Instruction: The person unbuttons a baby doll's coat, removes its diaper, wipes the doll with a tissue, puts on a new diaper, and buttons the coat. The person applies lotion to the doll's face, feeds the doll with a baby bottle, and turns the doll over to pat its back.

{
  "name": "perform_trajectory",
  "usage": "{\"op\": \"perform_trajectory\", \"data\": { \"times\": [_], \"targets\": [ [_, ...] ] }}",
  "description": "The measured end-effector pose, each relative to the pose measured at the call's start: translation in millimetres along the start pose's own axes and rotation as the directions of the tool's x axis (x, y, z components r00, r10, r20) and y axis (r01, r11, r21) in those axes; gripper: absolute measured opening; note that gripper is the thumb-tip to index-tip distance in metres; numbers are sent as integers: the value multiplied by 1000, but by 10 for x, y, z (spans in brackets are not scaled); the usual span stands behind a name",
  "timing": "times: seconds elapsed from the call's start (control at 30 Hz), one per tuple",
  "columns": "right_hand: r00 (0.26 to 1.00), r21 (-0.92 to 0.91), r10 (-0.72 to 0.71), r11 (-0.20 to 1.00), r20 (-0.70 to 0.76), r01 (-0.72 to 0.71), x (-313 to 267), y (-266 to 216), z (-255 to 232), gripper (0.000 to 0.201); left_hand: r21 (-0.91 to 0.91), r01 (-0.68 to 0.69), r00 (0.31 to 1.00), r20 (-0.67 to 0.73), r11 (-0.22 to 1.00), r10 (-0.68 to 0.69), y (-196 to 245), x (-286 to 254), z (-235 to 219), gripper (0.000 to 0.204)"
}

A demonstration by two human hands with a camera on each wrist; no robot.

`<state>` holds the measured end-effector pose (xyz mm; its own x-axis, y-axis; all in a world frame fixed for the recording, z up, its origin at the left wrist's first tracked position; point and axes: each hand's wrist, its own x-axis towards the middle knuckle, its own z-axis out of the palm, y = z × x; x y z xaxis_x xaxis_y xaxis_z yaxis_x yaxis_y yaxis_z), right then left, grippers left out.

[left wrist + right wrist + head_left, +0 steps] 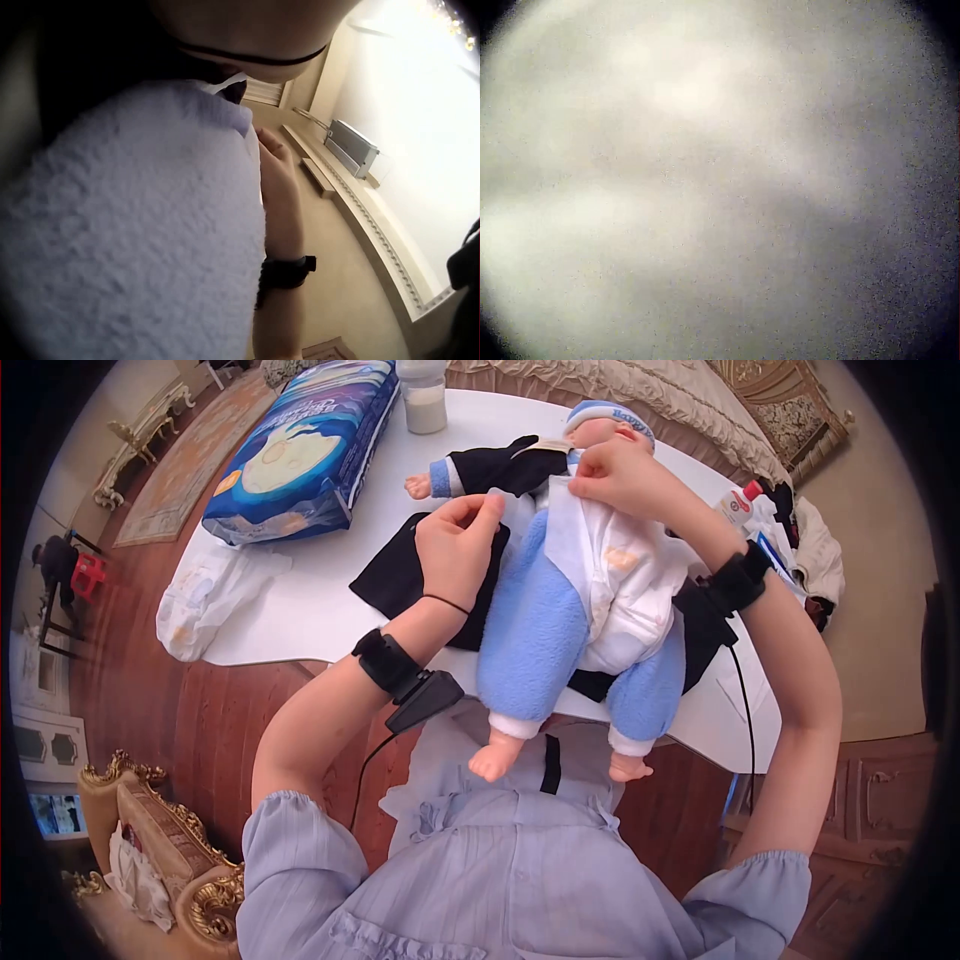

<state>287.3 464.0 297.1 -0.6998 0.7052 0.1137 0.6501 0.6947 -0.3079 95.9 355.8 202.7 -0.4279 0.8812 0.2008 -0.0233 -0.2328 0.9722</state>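
Observation:
A baby doll (570, 600) in a blue fleece suit lies on its back on a dark garment (400, 575) on the white table (290, 625), head away from me, feet over the near edge. Its white diaper and undershirt (620, 585) show. My left hand (462, 545) pinches the blue suit's edge beside the doll's chest. Up at the collar, just under the chin, my right hand (612, 478) pinches the white cloth. In the left wrist view the blue fleece (127, 240) fills the frame and the right forearm (281, 217) shows beyond. The right wrist view is a pale blur.
A blue diaper pack (310, 445) lies at the table's far left, a white bottle (424, 398) behind it. A crumpled white diaper (205, 595) hangs off the left edge. Clutter sits at the far right (780, 530). An ornate chair (170, 860) stands on the wooden floor.

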Motion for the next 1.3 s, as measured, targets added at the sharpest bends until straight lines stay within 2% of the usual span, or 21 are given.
{"op": "perform_trajectory", "data": {
  "times": [0.03,0.17,0.2,0.27,0.33,0.37,0.43,0.5,0.57,0.63,0.67,0.73,0.8,0.87,0.9,0.97,1.07,1.2,1.27,1.3],
  "targets": [
    [988,-178,-135,977,-71,120,-4,-18,10,26,33,-59,998,7,998,59,19,-2,19,25],
    [979,-111,-178,980,-101,167,2,4,94,27,118,-156,986,71,981,148,82,30,87,24],
    [979,-111,-177,980,-104,166,18,41,86,27,130,-144,987,84,981,134,99,39,99,24],
    [997,24,-24,999,75,23,40,27,41,34,145,-135,988,99,980,122,137,56,107,24],
    [994,46,-61,997,91,57,72,72,26,36,81,-47,993,109,996,38,164,72,110,23],
    [989,67,-99,994,109,92,89,100,25,38,82,-47,993,112,995,38,165,77,107,23],
    [993,115,-62,992,103,50,120,156,25,36,22,-25,994,106,999,23,164,83,97,22],
    [995,165,-22,986,93,6,114,199,62,34,53,-64,991,119,997,58,171,114,73,23],
    [997,95,-75,993,19,73,108,210,132,33,80,-104,986,135,991,92,232,137,114,24],
    [996,96,-93,991,11,91,116,208,185,31,318,-314,943,214,895,255,312,189,173,24],
    [993,96,-116,989,6,115,122,205,197,30,316,-315,942,218,895,254,335,210,213,24],
    [995,93,-95,991,20,93,140,208,204,28,375,-502,859,321,779,399,356,260,299,24],
    [997,92,-72,993,30,69,157,218,207,26,378,-517,845,366,768,389,340,290,356,22],
    [995,103,-95,990,11,93,180,245,220,22,400,-602,787,447,692,426,342,273,413,20],
    [996,104,-91,990,9,90,193,262,218,22,398,-603,785,450,692,425,342,260,432,20],
    [996,173,-82,982,36,75,208,260,208,20,438,-679,723,536,589,436,365,202,451,17],
    [997,199,-77,978,31,69,194,242,206,22,450,-706,700,557,546,446,365,111,445,16],
    [998,172,-63,983,21,58,166,234,196,27,371,-704,679,602,605,420,338,40,360,17],
    [999,209,-45,977,24,39,150,231,185,31,337,-615,718,613,713,330,397,-64,303,23],
    [999,210,-43,977,19,38,115,248,160,31,336,-618,715,616,711,330,381,-93,279,23]
  ]
}}
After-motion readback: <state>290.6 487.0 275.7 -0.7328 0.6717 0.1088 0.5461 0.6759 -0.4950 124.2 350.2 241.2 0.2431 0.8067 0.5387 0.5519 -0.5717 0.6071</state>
